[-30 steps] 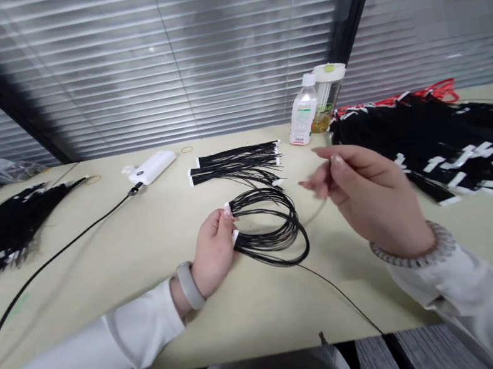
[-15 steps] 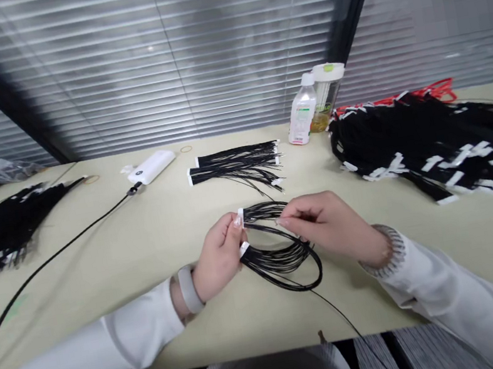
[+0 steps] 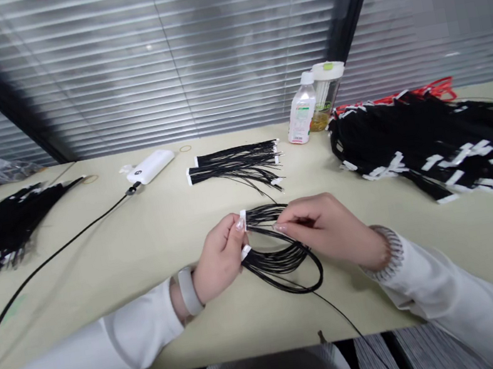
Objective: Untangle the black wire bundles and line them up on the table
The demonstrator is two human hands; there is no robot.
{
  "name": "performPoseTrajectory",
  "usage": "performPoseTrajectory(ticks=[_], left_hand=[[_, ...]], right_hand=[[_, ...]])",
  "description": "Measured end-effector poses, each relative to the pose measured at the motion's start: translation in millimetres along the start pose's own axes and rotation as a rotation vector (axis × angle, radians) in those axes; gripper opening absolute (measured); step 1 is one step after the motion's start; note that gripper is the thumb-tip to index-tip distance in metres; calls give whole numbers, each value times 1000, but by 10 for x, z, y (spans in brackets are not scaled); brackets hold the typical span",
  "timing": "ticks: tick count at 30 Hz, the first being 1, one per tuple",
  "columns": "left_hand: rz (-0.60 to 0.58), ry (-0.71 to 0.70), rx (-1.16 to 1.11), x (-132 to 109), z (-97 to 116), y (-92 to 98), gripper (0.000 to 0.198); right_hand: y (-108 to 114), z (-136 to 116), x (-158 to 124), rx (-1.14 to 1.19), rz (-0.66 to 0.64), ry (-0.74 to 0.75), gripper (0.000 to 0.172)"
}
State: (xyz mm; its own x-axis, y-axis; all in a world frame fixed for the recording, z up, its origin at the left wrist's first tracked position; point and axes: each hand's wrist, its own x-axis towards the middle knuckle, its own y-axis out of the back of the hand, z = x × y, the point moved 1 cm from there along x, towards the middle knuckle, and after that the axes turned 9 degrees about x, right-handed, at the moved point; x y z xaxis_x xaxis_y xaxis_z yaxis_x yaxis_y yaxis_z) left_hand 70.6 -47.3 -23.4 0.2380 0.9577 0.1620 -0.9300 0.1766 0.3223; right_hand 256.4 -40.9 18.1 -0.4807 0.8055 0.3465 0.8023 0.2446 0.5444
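Note:
My left hand [image 3: 222, 246] is closed on a white connector [image 3: 244, 220] at the end of a looped black wire harness [image 3: 283, 259]. A second white connector [image 3: 245, 251] of the same harness shows just below my thumb. My right hand [image 3: 325, 225] is pinched beside the upper wires, thumb and index finger together at what looks like a thin wire end; it is too small to make out fully. Beyond my hands lie black wire bundles [image 3: 233, 164] with white connectors. One loose black wire [image 3: 346, 319] trails over the table's front edge.
At right is a big pile of black harnesses [image 3: 429, 139], with red wires [image 3: 444, 87] behind. Another pile [image 3: 1, 228] lies at left. A white power bank [image 3: 152, 166] with a black cable [image 3: 57, 249], a bottle [image 3: 301, 111] and a jar [image 3: 328, 90] stand towards the back.
My right fingertips have moved slightly left and down, closer to the connector in my left hand. The left hand's hold is unchanged, shifted only a little.

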Motion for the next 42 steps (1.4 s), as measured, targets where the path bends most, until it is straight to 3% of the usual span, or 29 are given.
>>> performPoseTrajectory(ticks=[21, 37, 42], left_hand=[[-17, -34, 55, 0, -12, 12, 39], [-30, -84, 236, 9, 17, 1, 31], [-29, -89, 241, 13, 18, -4, 31]], right_hand=[[-36, 4, -5, 3, -18, 15, 15], [-105, 40, 4, -54, -71, 148, 17], [-122, 50, 4, -92, -43, 110, 14]])
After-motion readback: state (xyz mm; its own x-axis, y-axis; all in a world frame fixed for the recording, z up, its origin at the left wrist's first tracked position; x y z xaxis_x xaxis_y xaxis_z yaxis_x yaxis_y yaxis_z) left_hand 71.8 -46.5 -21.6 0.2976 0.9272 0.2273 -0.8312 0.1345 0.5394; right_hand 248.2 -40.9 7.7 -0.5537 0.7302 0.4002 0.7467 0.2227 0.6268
